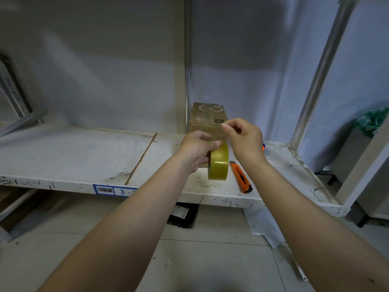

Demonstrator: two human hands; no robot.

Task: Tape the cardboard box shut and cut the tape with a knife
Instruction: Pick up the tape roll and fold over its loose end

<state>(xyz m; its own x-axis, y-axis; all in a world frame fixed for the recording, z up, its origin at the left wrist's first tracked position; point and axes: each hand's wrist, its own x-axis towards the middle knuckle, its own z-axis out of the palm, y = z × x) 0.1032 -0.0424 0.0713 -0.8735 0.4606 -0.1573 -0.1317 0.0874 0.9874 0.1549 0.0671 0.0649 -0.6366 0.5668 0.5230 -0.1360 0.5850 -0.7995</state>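
Note:
A small brown cardboard box (208,116) stands at the back of the white shelf (73,152), against the upright post. In front of it my left hand (197,148) holds a roll of yellowish clear tape (219,163) on edge above the shelf. My right hand (244,138) is just above and right of the roll, thumb and forefinger pinched on the loose end of the tape, which is pulled up a short way. An orange utility knife (241,177) lies on the shelf just right of the roll, under my right wrist.
The shelf's front edge carries a blue barcode label (114,189). Metal uprights stand behind the box (181,66) and at the right (320,74). A black package (183,214) and white paper (265,228) lie on the floor below. A green bag (372,121) is at far right.

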